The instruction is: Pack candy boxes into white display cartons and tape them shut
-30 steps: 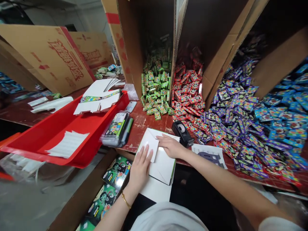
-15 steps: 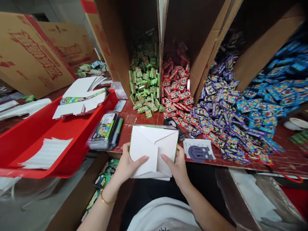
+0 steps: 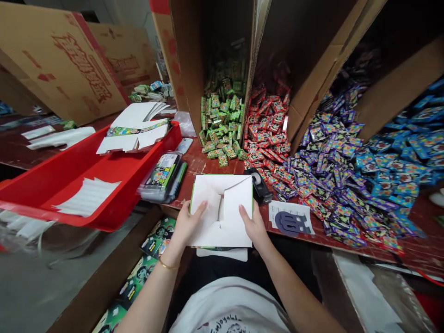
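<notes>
A white cardboard box (image 3: 237,226) with green edges is between my hands, its folded flaps facing up and meeting around a small gap in the middle. My left hand (image 3: 187,224) grips its left side, thumb lying on the flap. On the right side my right hand (image 3: 255,226) grips it the same way, thumb on top and fingers around the edge. A pale flap or sheet (image 3: 222,254) sticks out below the box's near edge. Just beyond my right hand stands a black tape dispenser (image 3: 261,187). The box's underside is hidden.
Piles of small green packets (image 3: 222,122), red packets (image 3: 268,125), purple packets (image 3: 319,157) and blue packets (image 3: 388,171) spill from cardboard bins. At left is a red tray (image 3: 114,210) with white sheets. A purple cutout (image 3: 289,223) lies at right. Green printed boxes (image 3: 137,277) fill a carton below.
The flaps have shifted: the right one now lies across more of the top, and a gap shows at the centre. Both hands still hold the box. The whole view has swung slightly left.
</notes>
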`<state>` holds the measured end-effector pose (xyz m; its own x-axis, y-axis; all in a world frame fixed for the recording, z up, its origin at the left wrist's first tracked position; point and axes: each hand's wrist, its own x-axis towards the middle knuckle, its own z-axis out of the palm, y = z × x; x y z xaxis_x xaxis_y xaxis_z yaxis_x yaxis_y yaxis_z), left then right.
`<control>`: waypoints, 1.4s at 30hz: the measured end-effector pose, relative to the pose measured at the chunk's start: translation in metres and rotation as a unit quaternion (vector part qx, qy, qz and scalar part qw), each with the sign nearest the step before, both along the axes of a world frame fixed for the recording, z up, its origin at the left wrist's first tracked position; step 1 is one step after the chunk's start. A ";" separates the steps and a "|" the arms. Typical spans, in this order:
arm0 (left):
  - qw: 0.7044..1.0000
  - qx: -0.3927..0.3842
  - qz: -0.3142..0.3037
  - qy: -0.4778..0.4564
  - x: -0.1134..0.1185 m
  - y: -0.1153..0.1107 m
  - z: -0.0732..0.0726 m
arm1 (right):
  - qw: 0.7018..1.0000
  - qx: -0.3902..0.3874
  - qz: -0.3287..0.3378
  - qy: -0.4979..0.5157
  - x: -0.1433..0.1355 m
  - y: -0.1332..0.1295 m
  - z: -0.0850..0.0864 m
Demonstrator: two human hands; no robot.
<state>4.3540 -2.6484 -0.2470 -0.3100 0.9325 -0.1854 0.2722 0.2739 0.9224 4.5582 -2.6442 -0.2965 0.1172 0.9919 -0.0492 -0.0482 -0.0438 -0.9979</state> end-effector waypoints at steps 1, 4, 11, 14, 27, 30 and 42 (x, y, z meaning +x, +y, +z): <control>0.999 -0.013 -0.004 -0.036 -0.002 -0.002 0.006 | 1.000 -0.008 0.016 0.008 0.004 0.003 0.002; 0.991 -0.039 -0.017 -0.126 -0.008 -0.007 0.017 | 0.997 -0.018 0.045 0.057 0.013 0.006 0.005; 0.945 -0.102 -0.030 -0.309 -0.002 -0.011 0.012 | 1.000 -0.030 -0.002 -0.001 0.003 -0.004 0.013; 0.930 -0.116 -0.058 -0.343 -0.002 -0.012 0.012 | 0.998 -0.045 0.032 0.037 0.004 -0.004 0.018; 0.931 -0.133 -0.105 -0.325 -0.007 -0.020 0.006 | 0.997 -0.053 0.054 -0.023 0.013 -0.007 0.018; 0.949 -0.106 -0.063 -0.290 -0.007 -0.019 0.005 | 0.991 -0.056 0.029 -0.116 0.015 -0.007 0.015; 0.930 -0.113 -0.142 -0.321 -0.006 -0.014 0.005 | 0.991 -0.089 0.098 -0.002 0.024 -0.007 0.013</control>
